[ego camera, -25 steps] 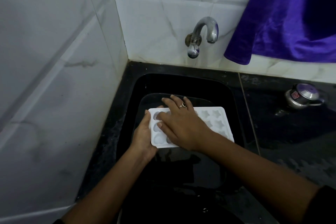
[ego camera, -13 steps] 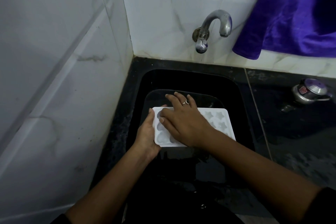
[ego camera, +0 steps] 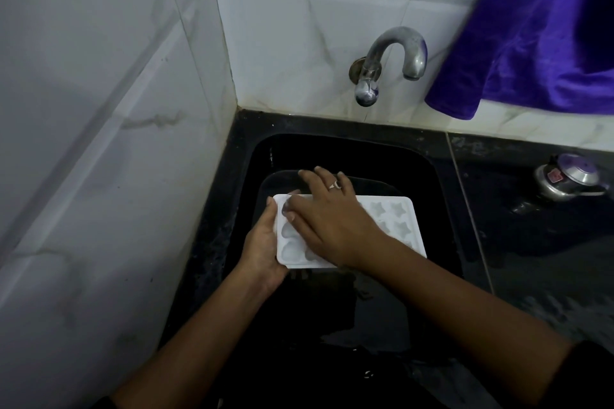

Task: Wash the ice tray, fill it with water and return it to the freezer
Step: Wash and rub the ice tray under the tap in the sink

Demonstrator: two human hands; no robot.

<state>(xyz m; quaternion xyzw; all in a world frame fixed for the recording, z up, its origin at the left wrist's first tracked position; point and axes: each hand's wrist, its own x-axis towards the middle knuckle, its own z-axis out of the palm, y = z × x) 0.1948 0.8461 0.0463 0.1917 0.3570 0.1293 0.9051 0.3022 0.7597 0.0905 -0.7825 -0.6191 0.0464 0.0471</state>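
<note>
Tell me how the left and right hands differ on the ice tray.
The left hand grips the ice tray by its left edge; the right hand lies flat on top, fingers straight. The right hand wears a ring; the left hand shows none. Both touch the tray over the sink.

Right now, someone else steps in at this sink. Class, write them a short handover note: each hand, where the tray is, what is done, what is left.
Left hand: grips the left end of the tray.
Right hand: lies flat across the tray's top, fingers straight.
Tray: held level over the sink, moulds facing up, in front of the tap.
Done: washing is under way; no stream shows at the tap.
Left: finish washing, fill with water, carry to the freezer, which is not in view.
</note>
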